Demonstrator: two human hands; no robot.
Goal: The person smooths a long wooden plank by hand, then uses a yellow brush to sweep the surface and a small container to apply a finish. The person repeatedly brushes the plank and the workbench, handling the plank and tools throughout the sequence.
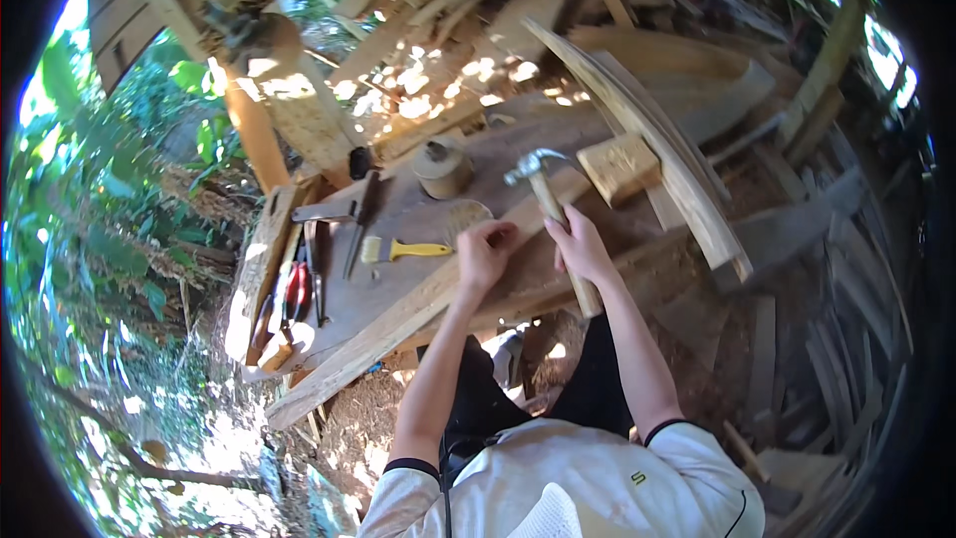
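My right hand (581,247) grips a claw hammer (546,193) by its wooden handle, with the metal head pointing up and away from me. The handle's lower end juts out below my fist. To its left, my left hand (484,253) is closed with curled fingers over a long wooden plank (398,312). Whatever is between those fingers, if anything, is too small to make out. This plank lies slantwise along the near side of the workbench (398,201). A paintbrush (418,250) with a yellow handle rests just left of my left hand.
Behind the brush stands a round pot (442,169). Red-handled pliers (298,291) and other hand tools lie at the bench's left end. A wooden block (619,165) and a long board (657,144) are at the right. Loose timber (797,339) covers the ground beyond.
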